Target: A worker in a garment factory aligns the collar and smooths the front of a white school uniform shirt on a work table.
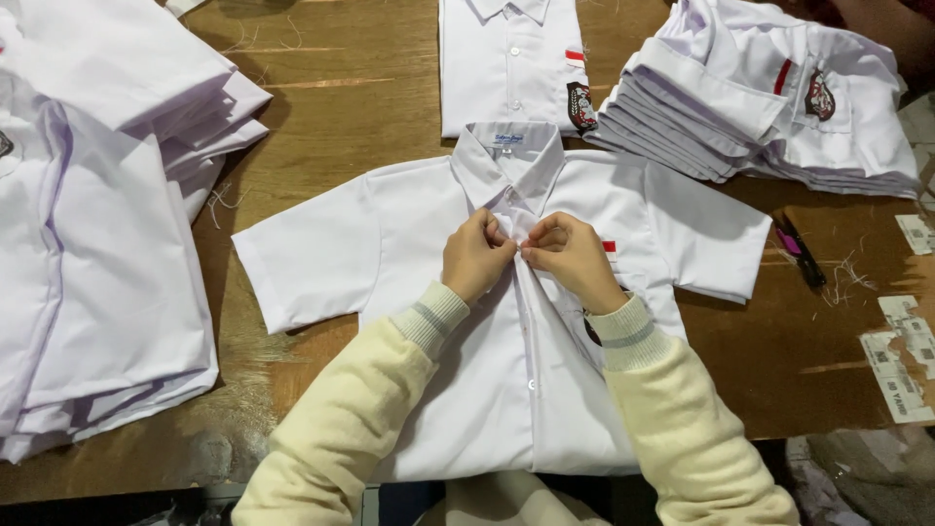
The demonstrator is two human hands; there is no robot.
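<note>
Buttoning is being done: the placket of the white short-sleeved cotton shirt (pixel 506 321) on the wooden desk (pixel 370 88) is being pinched below the collar by left hand (pixel 477 255) and right hand (pixel 573 258) fingers; probably a careful push through is being called for next.

A small pale neck label (pixel 507 139) is sewn inside the spread shirt's collar. White rectangular paper labels (pixel 901 362) with dark print are stuck along the table's right edge, one more (pixel 916 234) lying slightly farther back.

A shirt (pixel 467 321) lies flat in the middle of the tabletop (pixel 341 88). Shirt stacks sit left (pixel 97 244) and far right (pixel 769 107). Another shirt (pixel 511 63) lies behind it.
</note>
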